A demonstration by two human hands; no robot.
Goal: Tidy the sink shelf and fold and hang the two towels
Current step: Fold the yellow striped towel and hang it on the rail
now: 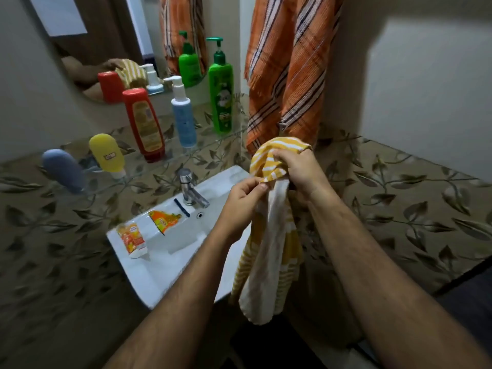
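the orange striped towel (pixel 287 70) is already hanging against the wall, just right of the glass shelf (pixel 170 158) where the bottles are standing in a row: green pump bottle (pixel 220 86), red bottle (pixel 145 123), blue pump bottle (pixel 183 115), yellow bottle (pixel 106 153) and a blurred blue one (pixel 64 169). below it, the white sink (pixel 159 262) is carrying a tube (pixel 131 239) and an orange sachet (pixel 165 219) on its rim, near the tap (pixel 190 187).

the yellow striped towel (pixel 269 251) is dangling in front of the sink's right edge, bunched at the top and not yet folded. the right hand (pixel 298 170) is gripping that bunched top, fingers curled tightly round the cloth. the left hand (pixel 245 195) is pinching an edge of the same towel between thumb and fingertips (pixel 262 185), the other fingers curling in beside them.

judging from this, the hold looks awkward for folding: most of the cloth is hanging free, so if the pinch slips the loose end could be swinging into the sink basin or brushing the tube and sachet off the rim. a crumpled top could also be producing an uneven fold, and lifting it toward the wall may be disturbing the orange striped towel, which is hanging just above the hands.
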